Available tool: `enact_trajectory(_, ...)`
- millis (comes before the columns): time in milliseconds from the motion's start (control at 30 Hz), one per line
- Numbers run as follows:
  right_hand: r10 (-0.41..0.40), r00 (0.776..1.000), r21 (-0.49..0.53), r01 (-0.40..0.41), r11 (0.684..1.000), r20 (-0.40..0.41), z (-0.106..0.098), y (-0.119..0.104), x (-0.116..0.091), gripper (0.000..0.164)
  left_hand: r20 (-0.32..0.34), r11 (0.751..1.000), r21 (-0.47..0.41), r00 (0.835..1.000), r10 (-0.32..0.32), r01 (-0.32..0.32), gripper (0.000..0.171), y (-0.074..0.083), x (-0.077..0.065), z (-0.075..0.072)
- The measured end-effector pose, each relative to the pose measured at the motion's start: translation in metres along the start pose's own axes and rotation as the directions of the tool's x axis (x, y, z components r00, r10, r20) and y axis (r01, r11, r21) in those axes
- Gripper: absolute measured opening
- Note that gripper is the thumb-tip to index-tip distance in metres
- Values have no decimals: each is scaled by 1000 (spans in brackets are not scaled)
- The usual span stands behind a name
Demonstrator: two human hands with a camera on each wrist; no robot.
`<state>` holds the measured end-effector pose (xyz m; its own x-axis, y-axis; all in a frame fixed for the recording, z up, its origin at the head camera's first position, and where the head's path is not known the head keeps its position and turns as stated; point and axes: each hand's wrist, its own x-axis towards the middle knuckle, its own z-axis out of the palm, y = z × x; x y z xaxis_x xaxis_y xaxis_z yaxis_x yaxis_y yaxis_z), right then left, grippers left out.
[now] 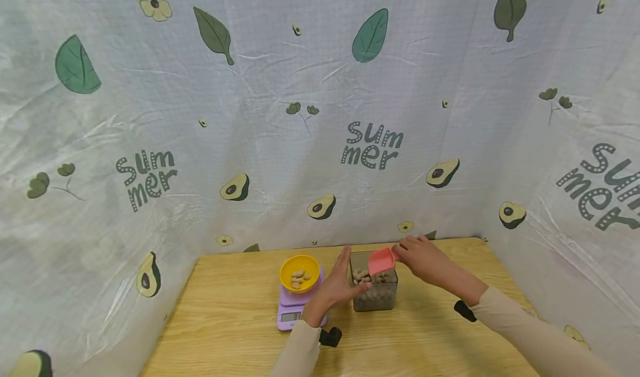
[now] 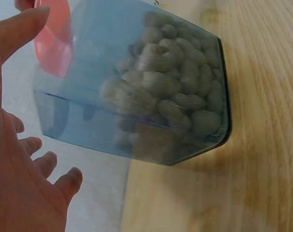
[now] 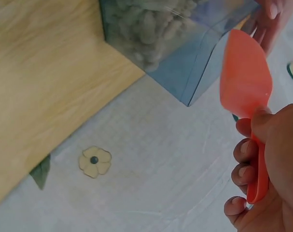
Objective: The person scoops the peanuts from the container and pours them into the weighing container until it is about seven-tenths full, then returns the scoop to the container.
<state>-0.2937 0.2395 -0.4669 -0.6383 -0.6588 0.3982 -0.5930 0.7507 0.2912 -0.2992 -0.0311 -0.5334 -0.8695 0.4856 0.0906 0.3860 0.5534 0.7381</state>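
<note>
My right hand (image 1: 422,259) grips a coral-red scoop (image 3: 246,77) by its handle, with the fingers curled round it. In the head view the scoop's bowl is over the mouth of a clear, greyish box (image 1: 375,302), and no peanuts show in it. Unshelled peanuts (image 2: 175,82) fill the lower part of the box. My left hand (image 1: 337,287) is at the box's left side, thumb and fingers spread apart. In the left wrist view its thumb reaches across near the rim, close to the scoop.
Left of the box, a yellow bowl (image 1: 285,274) with several peanuts sits on a purple kitchen scale (image 1: 283,309). The scale's display is partly covered by my left wrist. A printed white sheet (image 1: 280,160) hangs behind the wooden table (image 1: 225,310) and along its sides.
</note>
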Motion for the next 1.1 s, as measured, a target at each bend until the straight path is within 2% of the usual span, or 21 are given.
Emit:
enact_trajectory(167, -101, 994, -145, 106, 984, 39, 0, -3, 7, 21, 32, 997, -53, 998, -47, 49, 115, -4, 3, 5)
enact_trajectory(367, -150, 985, -225, 166, 960, 87, -2, -10, 17, 18, 29, 994, -94, 998, -56, 59, 111, -9, 6, 11)
enact_trajectory(567, -170, 976, -330, 205, 921, 134, -6, -16, 26, 20, 27, 994, -89, 998, -65, 67, 109, -10, 6, 14)
enact_trajectory(733, -165, 970, -425, 228, 876, 181, -4, -20, 34, 23, 25, 995, -83, 998, -56, 58, 109, -12, 5, 12)
enact_trajectory(900, -183, 955, -432, 270, 861, 232, 13, -22, 39, 27, 26, 995, -87, 999, -43, 45, 110, -13, 6, 12)
enact_trajectory(1100, -241, 945, -345, 307, 887, 222, 37, -21, 40, 29, 34, 995, -82, 998, -47, 50, 110, -12, 7, 12)
